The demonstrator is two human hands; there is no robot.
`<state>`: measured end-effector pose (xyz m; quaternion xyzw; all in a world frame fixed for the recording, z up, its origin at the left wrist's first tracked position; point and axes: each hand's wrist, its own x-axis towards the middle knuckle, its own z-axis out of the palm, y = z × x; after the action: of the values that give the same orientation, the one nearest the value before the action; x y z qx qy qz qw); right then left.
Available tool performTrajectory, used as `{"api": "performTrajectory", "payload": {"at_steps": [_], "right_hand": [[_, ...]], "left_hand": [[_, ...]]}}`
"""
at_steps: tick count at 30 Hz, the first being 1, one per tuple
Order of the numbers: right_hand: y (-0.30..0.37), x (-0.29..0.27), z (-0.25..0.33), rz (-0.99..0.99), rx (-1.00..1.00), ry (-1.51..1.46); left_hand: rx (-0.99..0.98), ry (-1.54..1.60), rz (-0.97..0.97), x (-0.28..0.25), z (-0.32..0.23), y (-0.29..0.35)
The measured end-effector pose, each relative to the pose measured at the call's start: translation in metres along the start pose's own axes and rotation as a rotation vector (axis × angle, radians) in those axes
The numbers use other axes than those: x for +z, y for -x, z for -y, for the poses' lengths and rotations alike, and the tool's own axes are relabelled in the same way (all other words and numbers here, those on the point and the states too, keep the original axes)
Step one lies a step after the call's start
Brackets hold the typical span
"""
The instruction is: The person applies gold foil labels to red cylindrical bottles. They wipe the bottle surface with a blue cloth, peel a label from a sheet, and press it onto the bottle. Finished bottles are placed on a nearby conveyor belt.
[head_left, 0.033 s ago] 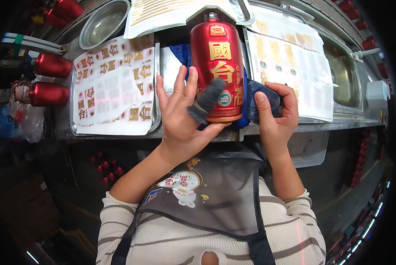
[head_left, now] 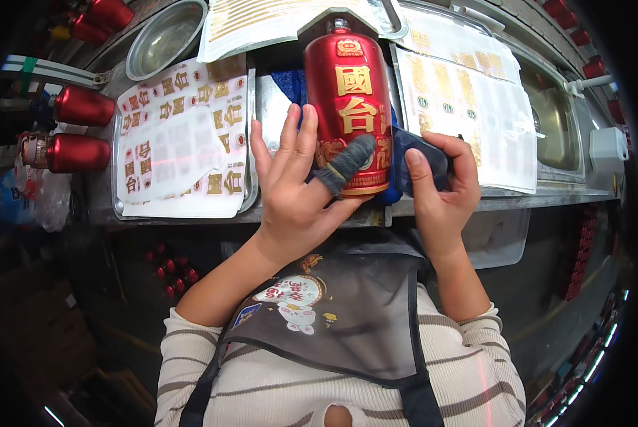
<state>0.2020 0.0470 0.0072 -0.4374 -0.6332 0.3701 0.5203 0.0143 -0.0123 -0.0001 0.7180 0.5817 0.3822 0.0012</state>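
Observation:
A red bottle (head_left: 344, 60) with raised gold characters lies in front of me, its neck pointing away and its base toward me. Fingers spread, my left hand (head_left: 285, 196) rests at the bottle's lower left. A grey finger cot (head_left: 344, 165) covers its index finger, which lies across the gold decals near the base. The left thumb is along the bottom edge. To the right of the bottle, my right hand (head_left: 450, 199) pinches a flat, dark blue piece (head_left: 424, 165) between thumb and fingers. Blue cloth (head_left: 288, 87) shows beneath the bottle.
On the left, a metal tray (head_left: 252, 153) bears gold decal sheets (head_left: 184, 135). More gold decal sheets (head_left: 468, 121) lie on the right, beside a sink (head_left: 557, 121). A metal bowl (head_left: 166, 39) stands at the back left. Red bottles (head_left: 83, 151) lie at far left.
My left index finger, blurred before, has moved up and to the right across the bottle's lower front. My right hand has hardly moved.

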Motion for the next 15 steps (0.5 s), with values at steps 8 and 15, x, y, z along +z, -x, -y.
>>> {"api": "performTrajectory", "payload": {"at_steps": [8,15], "right_hand": [[0.006,-0.002,0.023,0.197,-0.504,0.282],[0.003,-0.009,0.023,0.197,-0.384,0.176]], "left_hand": [[0.008,-0.037,0.001,-0.003,0.009,0.010],[0.065,0.068,-0.110,0.009,0.018,0.018]]}}
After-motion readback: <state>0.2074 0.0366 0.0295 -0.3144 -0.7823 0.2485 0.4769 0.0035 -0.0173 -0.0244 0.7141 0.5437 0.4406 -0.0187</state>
